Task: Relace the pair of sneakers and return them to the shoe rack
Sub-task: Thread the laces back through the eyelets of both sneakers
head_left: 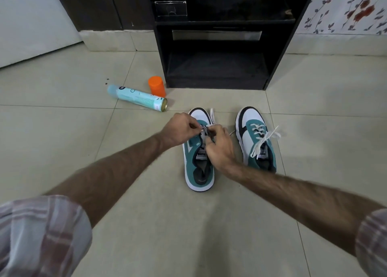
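Both hands meet over the lace area of the left-hand sneaker (199, 151). The left hand (180, 130) comes in from the left with its fingers curled, pinching the white lace (212, 114) at the eyelets. The right hand (219, 146) comes in from the right and lies across the tongue, its fingers likewise curled round the lace; exactly which strand each hand holds is too small to tell. A loose end of that lace runs up past the fingers toward the toe.

The sneaker lies on the floor (146, 224) directly under the hands, its long axis running away from the person: heel near, toe pointing at the shoe rack (280, 52). So the eyelet rows run fore and aft between the two hands, one row to each, and neither hand is clearly the nearer. Judging from this, the lacing works along that axis, from the toe back toward the tongue.

Just to the right, near but apart, stands the second sneaker (256, 138), parallel, already laced and tied in a bow. The rack's dark lower shelf opens straight beyond both toes, so returning them looks like a forward push or lift along the same line.

Off to the left, a spray can (137, 97) lies on its side with an orange cap (157, 86) standing beside it.
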